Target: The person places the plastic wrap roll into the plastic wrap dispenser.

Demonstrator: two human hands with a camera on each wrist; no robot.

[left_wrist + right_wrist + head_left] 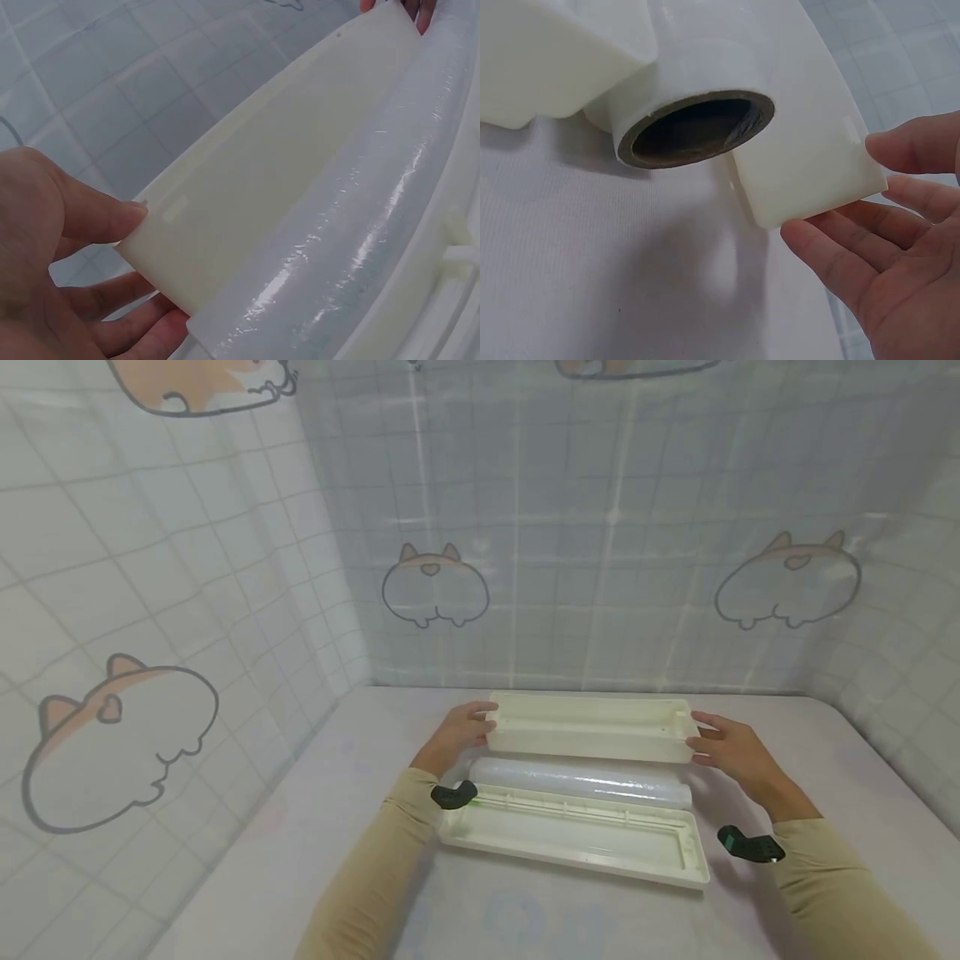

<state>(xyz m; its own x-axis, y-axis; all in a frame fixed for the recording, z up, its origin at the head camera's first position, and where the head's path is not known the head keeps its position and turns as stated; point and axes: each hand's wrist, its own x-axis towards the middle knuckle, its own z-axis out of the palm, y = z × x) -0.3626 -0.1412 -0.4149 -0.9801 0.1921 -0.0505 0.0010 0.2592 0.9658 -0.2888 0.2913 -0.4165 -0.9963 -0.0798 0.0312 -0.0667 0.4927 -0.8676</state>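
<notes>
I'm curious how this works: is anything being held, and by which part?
Yes: the farther cream plastic tray, by its short ends, the left grip at one and the right grip at the other.

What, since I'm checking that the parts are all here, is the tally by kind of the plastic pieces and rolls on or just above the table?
Long cream plastic pieces: 2 (the far trough and the near tray)
Rolls: 1 (the glossy roll between them)
Total: 3
</notes>
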